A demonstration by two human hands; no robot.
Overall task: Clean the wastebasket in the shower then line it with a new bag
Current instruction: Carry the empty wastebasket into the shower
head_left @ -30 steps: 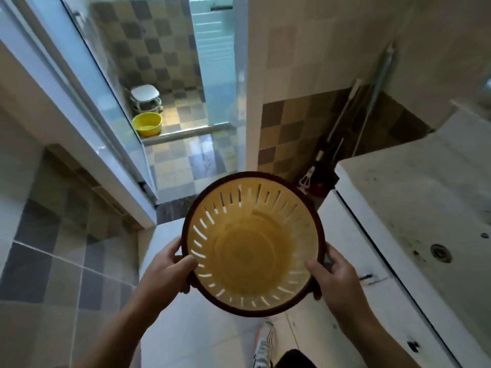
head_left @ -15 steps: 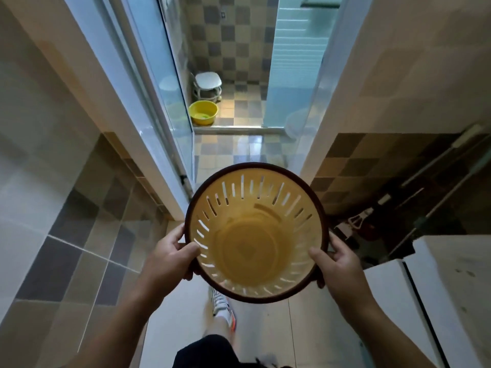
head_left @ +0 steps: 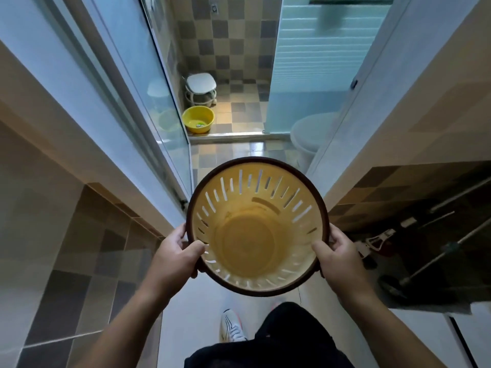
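Note:
I look down into an empty yellow slotted wastebasket [head_left: 255, 235] with a dark brown rim, held in front of me at waist height. My left hand [head_left: 176, 254] grips its left rim, thumb inside the basket. My right hand [head_left: 336, 257] grips the right rim the same way. Straight ahead through the bathroom doorway lies the shower area [head_left: 239, 102] with its checkered tile floor, behind a low raised sill.
A yellow basin [head_left: 198, 119] and a white stool [head_left: 201, 86] stand at the shower's left. A glass door panel [head_left: 148, 83] lines the left side, a white toilet [head_left: 309, 132] the right. Mops and long poles [head_left: 435, 235] lean in the dark corner at right.
I have walked forward toward the bathroom doorway; the shower, basin and toilet are nearer and more centred. Both hands keep the same hold on the wastebasket.

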